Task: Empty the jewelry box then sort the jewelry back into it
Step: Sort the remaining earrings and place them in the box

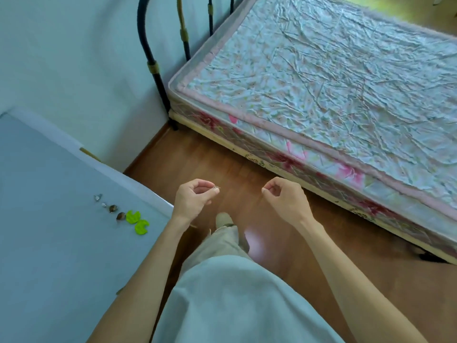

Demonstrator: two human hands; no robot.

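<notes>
My left hand (195, 195) is raised over the wooden floor and pinches a thin silver piece of jewelry (217, 187) between thumb and fingertip. My right hand (284, 195) hovers level with it, thumb and forefinger pinched together; I cannot make out anything in that pinch. On the grey-blue table (49, 243) to the left lies a short row of jewelry: a silver piece (98, 197), a small pale one (104, 205), two brown earrings (113, 208) (121, 216) and two lime-green pieces (133, 217) (141, 227). The jewelry box is out of view.
A bed with a crumpled floral mattress (333, 95) and a black metal headboard (153, 65) fills the right and far side. Brown wooden floor (247, 169) runs between bed and table. My legs and a foot (223, 220) stand below the hands.
</notes>
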